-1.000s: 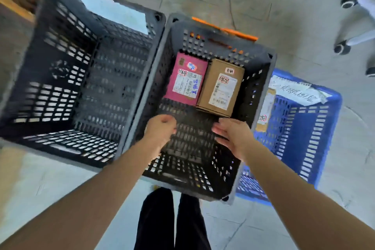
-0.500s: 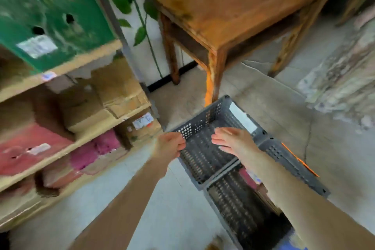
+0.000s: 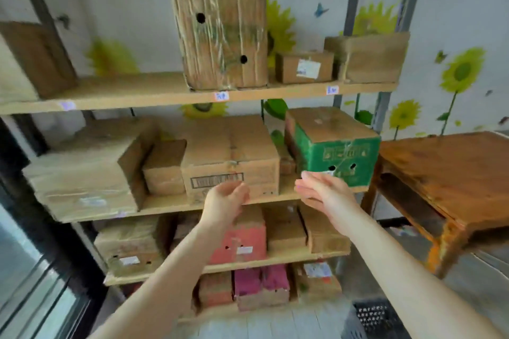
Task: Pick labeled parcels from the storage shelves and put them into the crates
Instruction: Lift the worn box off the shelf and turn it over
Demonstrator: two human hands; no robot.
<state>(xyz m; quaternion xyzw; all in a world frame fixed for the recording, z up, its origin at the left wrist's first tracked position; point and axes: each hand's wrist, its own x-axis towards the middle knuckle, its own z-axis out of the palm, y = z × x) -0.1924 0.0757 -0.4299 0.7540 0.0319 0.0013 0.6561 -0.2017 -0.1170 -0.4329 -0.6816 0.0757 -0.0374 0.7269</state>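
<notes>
A wall (image 3: 124, 22) with sunflower stickers is backing the shelves (image 3: 124, 92) you are facing, and a wooden desk (image 3: 446, 170) is standing just to their right. You are holding both hands out before the second board from the top, and neither is gripping anything. The left hand (image 3: 224, 202) is hanging with its fingers (image 3: 239, 190) loosely curved in front of the mid box (image 3: 228, 151). The right hand (image 3: 322, 191) is lying flat with its fingers straight. Its tips are reaching the lower front of the green box (image 3: 338, 151), where a white label is showing. Whether they are touching the card, I cannot tell.

The parcels are all sitting on the shelves. One corner of a crate (image 3: 377, 316) is showing on the floor at lower right, well apart from your hands.

As I am judging it, three things could go wrong:
- The green box is sitting askew at the end of its board, so pulling it one-handed is likely to swing it off towards the desk.
- Several boxes are showing no label from here, so grabbing the nearest is risking a wrong pick.
- The crate is lying low and behind your arm, so a hurried drop may be missing it.

Counting what is in view:
- two hands, one crate and one desk
- four boards carrying boxes
- four boxes on the top board and at least four on the second
- the lower two boards are too blurred to count surely
- labels on at least five boxes
</notes>
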